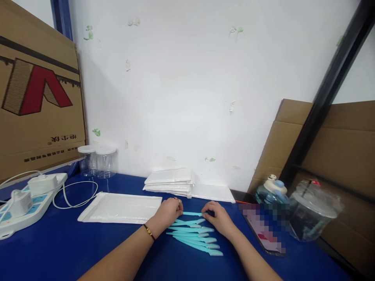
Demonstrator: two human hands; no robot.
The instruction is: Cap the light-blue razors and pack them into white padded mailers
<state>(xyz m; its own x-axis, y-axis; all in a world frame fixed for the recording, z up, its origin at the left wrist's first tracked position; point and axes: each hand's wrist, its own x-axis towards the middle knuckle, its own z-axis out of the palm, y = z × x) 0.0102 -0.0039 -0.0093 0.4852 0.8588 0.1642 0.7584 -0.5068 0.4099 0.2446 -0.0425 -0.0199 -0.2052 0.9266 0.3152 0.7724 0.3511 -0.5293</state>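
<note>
A turquoise eyebrow razor (191, 214) lies level between my two hands. My left hand (172, 209) pinches its left end, fingers closed. At the other end, the thumb and fingers of my right hand (218, 216) close on the razor's tip. Just below, several more turquoise eyebrow razors (202, 240) are fanned out on the blue table, their pale blade ends pointing right. My left hand partly covers the handles of the upper ones. Beside my left wrist, a white padded envelope (120, 208) lies flat.
Behind my hands is a stack of white envelopes (168, 181). A power strip (38, 203) with a white cable and two clear jars (106, 163) stand left. On the right are a phone (260, 230), a lidded cup in plastic (315, 210) and cardboard (345, 156).
</note>
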